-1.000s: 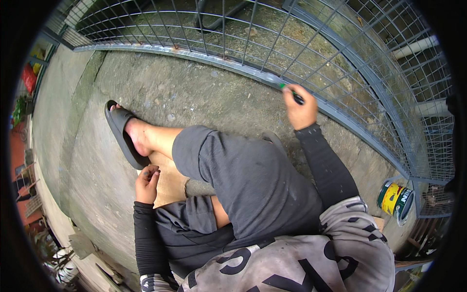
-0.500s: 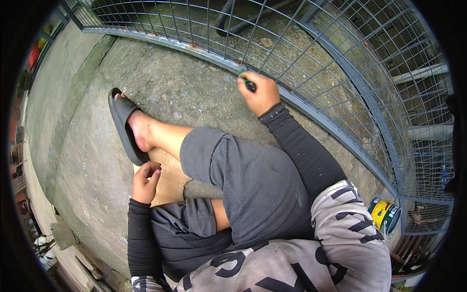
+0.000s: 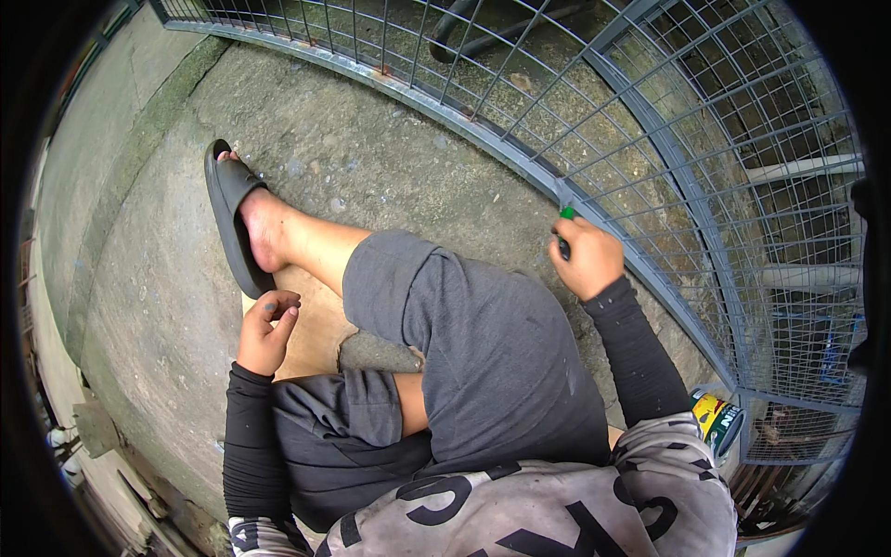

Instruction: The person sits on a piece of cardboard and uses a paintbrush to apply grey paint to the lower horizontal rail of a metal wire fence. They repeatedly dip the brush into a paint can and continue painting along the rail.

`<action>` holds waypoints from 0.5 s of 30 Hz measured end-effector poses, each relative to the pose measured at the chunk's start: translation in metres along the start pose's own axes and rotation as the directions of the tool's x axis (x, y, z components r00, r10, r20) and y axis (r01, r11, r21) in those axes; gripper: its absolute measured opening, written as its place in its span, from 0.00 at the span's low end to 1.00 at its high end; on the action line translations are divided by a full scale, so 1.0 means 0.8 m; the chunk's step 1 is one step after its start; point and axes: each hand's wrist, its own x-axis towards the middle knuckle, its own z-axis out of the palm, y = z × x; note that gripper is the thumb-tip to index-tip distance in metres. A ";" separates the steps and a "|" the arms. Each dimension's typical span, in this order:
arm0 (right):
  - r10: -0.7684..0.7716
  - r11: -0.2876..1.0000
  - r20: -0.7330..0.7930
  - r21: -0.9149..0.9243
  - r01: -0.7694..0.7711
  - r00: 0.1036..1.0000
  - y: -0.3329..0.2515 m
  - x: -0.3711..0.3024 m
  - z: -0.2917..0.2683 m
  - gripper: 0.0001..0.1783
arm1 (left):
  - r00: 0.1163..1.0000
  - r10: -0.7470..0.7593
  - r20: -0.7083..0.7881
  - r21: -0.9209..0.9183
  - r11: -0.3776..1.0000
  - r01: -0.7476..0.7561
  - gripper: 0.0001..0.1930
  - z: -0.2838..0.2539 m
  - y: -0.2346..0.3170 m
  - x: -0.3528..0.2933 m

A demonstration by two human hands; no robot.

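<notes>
My right hand (image 3: 592, 258) is closed around a scraper (image 3: 567, 215) with a green and black handle. Its grey blade points away from me and meets the bottom rail of the blue-grey metal frame (image 3: 520, 165); the blade is small and partly blurred. Wire mesh (image 3: 640, 153) rises from that frame. My left hand (image 3: 264, 339) hangs loosely near the heel of my black slide sandal (image 3: 227, 209), its fingers curled, the thumb apart, nothing in it. A piece of brown cardboard (image 3: 314, 325) lies under my leg.
Rough, mossy concrete floor (image 3: 316, 121) stretches ahead and to the left. A yellow and dark green paint can (image 3: 719, 422) stands by my right elbow, close to the frame's corner. Dark pipes (image 3: 455, 28) show behind the mesh.
My right hand has moved with the scraper along the bottom rail, to the right and nearer to me. My left hand has barely shifted, and the view has tilted slightly.
</notes>
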 end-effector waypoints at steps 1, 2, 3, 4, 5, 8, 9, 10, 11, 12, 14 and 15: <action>-0.008 1.000 0.023 -0.026 0.009 1.000 -0.008 0.009 -0.001 0.06 | 1.000 0.013 -0.009 -0.013 1.000 -0.014 0.07 0.001 0.000 0.002; -0.064 0.998 -0.018 -0.001 0.064 0.998 -0.015 0.022 0.007 0.07 | 1.000 0.017 -0.008 -0.001 1.000 -0.017 0.07 0.001 0.001 0.003; -0.103 0.993 -0.033 0.052 0.105 0.994 -0.027 0.037 0.012 0.07 | 1.000 0.021 -0.007 0.013 1.000 -0.021 0.07 0.001 0.004 0.003; -0.174 0.976 -0.095 0.115 0.184 0.980 -0.038 0.054 0.025 0.08 | 1.000 0.021 -0.008 0.031 0.999 -0.020 0.07 0.001 0.004 0.001; -0.172 0.976 -0.060 0.122 0.178 0.983 -0.049 0.072 0.037 0.08 | 1.000 0.015 0.001 0.030 0.999 -0.015 0.07 0.001 0.004 0.001; -0.185 0.962 -0.220 0.157 0.222 0.958 -0.065 0.109 0.060 0.07 | 1.000 0.023 0.017 0.032 0.999 -0.023 0.07 0.004 0.005 0.006; -0.188 0.960 -0.223 0.166 0.227 0.956 -0.071 0.114 0.061 0.07 | 1.000 0.016 0.002 0.024 1.000 -0.016 0.07 0.003 0.003 0.003; -0.169 0.945 -0.233 0.238 0.225 0.958 -0.071 0.112 0.056 0.07 | 1.000 0.011 -0.012 0.015 1.000 -0.011 0.07 0.002 0.001 0.002; -0.149 0.926 -0.242 0.307 0.221 0.959 -0.068 0.104 0.048 0.07 | 1.000 0.007 -0.023 0.006 1.000 -0.007 0.07 0.002 0.000 0.001; -0.131 0.901 -0.248 0.374 0.219 0.960 -0.064 0.095 0.043 0.08 | 1.000 -0.004 -0.028 -0.013 1.000 0.004 0.07 0.002 -0.005 -0.001; -0.011 0.902 -0.318 0.406 0.147 0.948 -0.048 0.076 0.040 0.07 | 1.000 -0.010 -0.020 -0.013 1.000 0.009 0.07 0.000 -0.012 -0.001; 0.055 0.901 -0.354 0.421 0.107 0.934 -0.038 0.066 0.036 0.07 | 1.000 -0.007 -0.011 -0.012 1.000 0.007 0.07 0.001 -0.012 0.002</action>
